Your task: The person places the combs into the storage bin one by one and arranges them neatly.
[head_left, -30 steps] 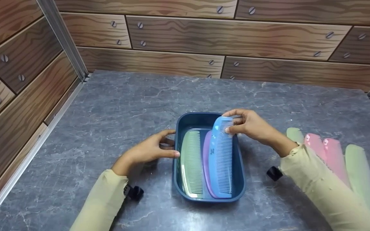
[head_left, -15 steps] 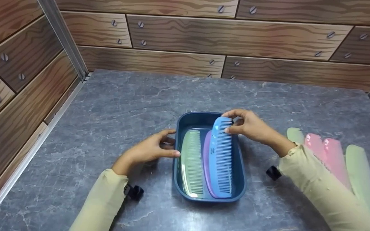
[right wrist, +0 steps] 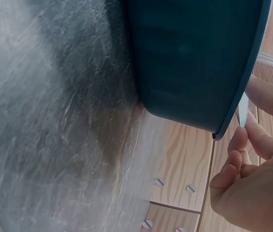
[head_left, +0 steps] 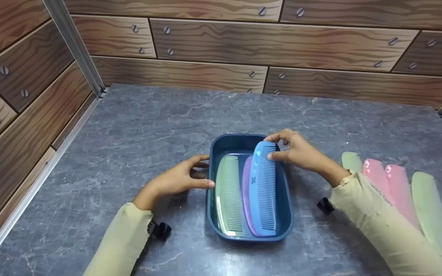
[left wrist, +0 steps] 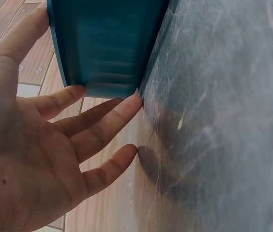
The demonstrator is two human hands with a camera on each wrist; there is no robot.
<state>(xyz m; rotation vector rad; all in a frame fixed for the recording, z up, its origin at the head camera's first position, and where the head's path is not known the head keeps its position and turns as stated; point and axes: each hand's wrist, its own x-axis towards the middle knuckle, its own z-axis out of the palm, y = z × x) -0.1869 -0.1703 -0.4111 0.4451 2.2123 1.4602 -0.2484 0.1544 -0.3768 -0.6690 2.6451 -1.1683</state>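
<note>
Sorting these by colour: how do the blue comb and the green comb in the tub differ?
The blue comb is held by the right hand; no hand touches the green comb. The blue comb partly covers the purple comb; the green comb lies left of it. Both have curved backs and teeth facing right.

Dark-blue tray (head_left: 237, 145): pale-green comb (head_left: 228, 195) at 9 o'clock, purple comb (head_left: 246, 186) mid, sky-blue comb (head_left: 261, 188) at 3 o'clock. Tabletop (head_left: 159, 122) grey, white-veined. Wall (head_left: 274, 44) at 12 o'clock brown, wood-grained. Sleeves (head_left: 382, 222) cream.
</note>
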